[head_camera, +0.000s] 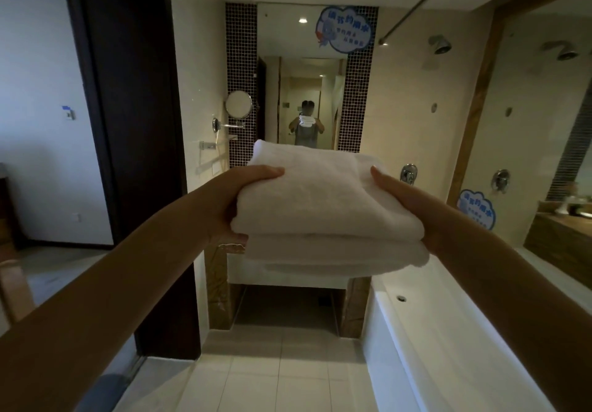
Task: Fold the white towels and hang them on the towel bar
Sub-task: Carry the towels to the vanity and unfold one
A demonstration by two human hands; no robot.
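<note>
A stack of folded white towels [320, 206] is held out in front of me at chest height, two thick folded layers showing at its near edge. My left hand [237, 200] grips its left side, thumb on top and fingers underneath. My right hand [407, 203] grips its right side the same way. A chrome towel bar [209, 146] is fixed on the left wall beyond the stack, below a round swivel mirror [238, 104].
A white bathtub [448, 331] runs along the right. The wall mirror [307, 91] ahead reflects a person holding the towels. A dark door frame [134, 155] stands at left. A shower rod [423, 5] crosses overhead; light floor tiles [275, 373] lie below.
</note>
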